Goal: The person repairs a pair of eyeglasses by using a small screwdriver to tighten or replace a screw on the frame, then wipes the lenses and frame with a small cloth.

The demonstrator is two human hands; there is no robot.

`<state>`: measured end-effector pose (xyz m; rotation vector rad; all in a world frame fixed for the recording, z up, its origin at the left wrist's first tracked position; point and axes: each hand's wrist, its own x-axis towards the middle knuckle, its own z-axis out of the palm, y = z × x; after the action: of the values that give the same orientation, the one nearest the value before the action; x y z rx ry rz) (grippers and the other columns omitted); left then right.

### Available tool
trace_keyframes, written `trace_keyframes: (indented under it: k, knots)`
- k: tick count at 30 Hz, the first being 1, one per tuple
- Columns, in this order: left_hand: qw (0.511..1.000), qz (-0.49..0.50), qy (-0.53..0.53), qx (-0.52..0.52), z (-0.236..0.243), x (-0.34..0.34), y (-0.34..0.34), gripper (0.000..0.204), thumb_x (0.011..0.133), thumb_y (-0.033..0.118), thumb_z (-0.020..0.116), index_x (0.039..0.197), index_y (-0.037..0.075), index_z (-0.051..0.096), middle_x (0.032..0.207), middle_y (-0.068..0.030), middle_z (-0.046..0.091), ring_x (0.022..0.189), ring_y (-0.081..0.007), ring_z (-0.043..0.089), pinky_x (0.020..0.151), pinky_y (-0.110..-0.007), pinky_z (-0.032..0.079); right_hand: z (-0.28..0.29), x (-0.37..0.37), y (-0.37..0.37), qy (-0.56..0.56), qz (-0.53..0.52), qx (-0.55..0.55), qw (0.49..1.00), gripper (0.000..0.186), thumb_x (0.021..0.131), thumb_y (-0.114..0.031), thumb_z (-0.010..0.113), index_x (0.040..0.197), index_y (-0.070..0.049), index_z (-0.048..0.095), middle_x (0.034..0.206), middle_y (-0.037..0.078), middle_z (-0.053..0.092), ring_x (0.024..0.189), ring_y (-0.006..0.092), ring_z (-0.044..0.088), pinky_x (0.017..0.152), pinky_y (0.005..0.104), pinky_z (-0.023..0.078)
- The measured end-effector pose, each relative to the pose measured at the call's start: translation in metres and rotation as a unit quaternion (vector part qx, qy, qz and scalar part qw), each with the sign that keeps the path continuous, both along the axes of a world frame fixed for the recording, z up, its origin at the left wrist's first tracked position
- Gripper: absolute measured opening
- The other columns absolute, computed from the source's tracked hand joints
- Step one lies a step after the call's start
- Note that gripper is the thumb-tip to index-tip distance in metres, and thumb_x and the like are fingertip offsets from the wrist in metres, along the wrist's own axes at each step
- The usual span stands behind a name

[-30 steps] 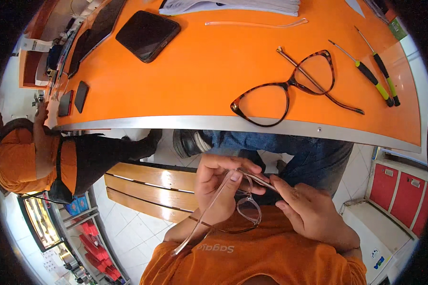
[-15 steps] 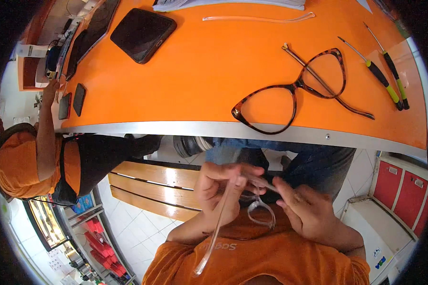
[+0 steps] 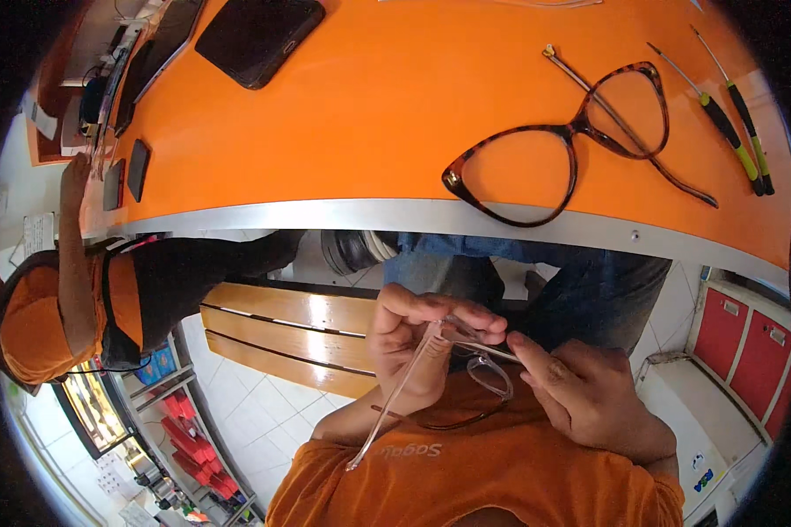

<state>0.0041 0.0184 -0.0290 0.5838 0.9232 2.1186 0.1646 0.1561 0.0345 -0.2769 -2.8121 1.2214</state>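
Note:
In front of my chest, my left hand (image 3: 417, 338) is closed round a pair of clear eyeglasses (image 3: 394, 395), one temple slanting down to the lower left. My right hand (image 3: 589, 391) faces it, thumb and fingertips pinching a slim clear part of the same glasses. One rounded rim hangs between the hands. Fingers hide the joint where the parts meet. On the orange table (image 3: 360, 123) beyond lies a tortoiseshell glasses frame (image 3: 578, 126), one rim close to the metal edge. A dark temple arm (image 3: 685, 187) with a metal hinge end lies across its right rim.
Two black-and-yellow screwdrivers (image 3: 728, 136) lie at the table's right. A black phone (image 3: 259, 39) rests at the far left, with smaller dark devices (image 3: 138, 171) nearer the corner. A co-worker (image 3: 48, 316) is at the left. A slatted wooden bench (image 3: 290, 338) stands below the table.
The clear glasses have turned a little in my hands, their hanging rim shifting up. The table has slid upward in view, leaving the clear temple arm barely showing at the top edge.

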Motion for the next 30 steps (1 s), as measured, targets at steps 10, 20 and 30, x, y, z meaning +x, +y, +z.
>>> trace_keyframes:
  k: [10, 20, 30]
  knots:
    - [1.0, 0.006, 0.001, 0.012, -0.003, 0.001, -0.004, 0.017, 0.098, 0.008, 0.051, 0.109, 0.005, 0.038, 0.101, -0.0289, 0.063, 0.093, -0.0346, 0.068, 0.081, -0.043, 0.059, 0.001, 0.0, 0.002, -0.016, 0.017, 0.004, 1.0, 0.052, 0.083, -0.006, 0.07, 0.132, -0.002, 0.054, 0.067, 0.009, 0.053, 0.052, 0.0197, 0.056, 0.046, 0.0335, 0.045]
    - [0.998, 0.051, -0.03, -0.009, 0.0, 0.012, -0.006, 0.017, 0.099, 0.006, 0.048, 0.111, 0.005, 0.035, 0.103, -0.0301, 0.062, 0.094, -0.0348, 0.068, 0.083, -0.044, 0.059, -0.021, 0.005, -0.009, 0.032, -0.001, 0.052, 0.998, 0.06, 0.077, -0.01, 0.065, 0.136, -0.005, 0.052, 0.064, 0.003, 0.046, 0.05, 0.0166, 0.049, 0.043, 0.0337, 0.044]
    - [0.981, 0.103, -0.12, -0.109, 0.013, 0.027, -0.008, 0.019, 0.093, 0.006, 0.059, 0.105, 0.009, 0.044, 0.097, -0.024, 0.065, 0.083, -0.0305, 0.069, 0.074, -0.042, 0.061, -0.041, 0.014, -0.03, 0.086, -0.056, 0.054, 0.993, 0.049, 0.083, -0.015, 0.07, 0.128, -0.004, 0.058, 0.07, 0.002, 0.054, 0.054, 0.0159, 0.056, 0.043, 0.0321, 0.045]
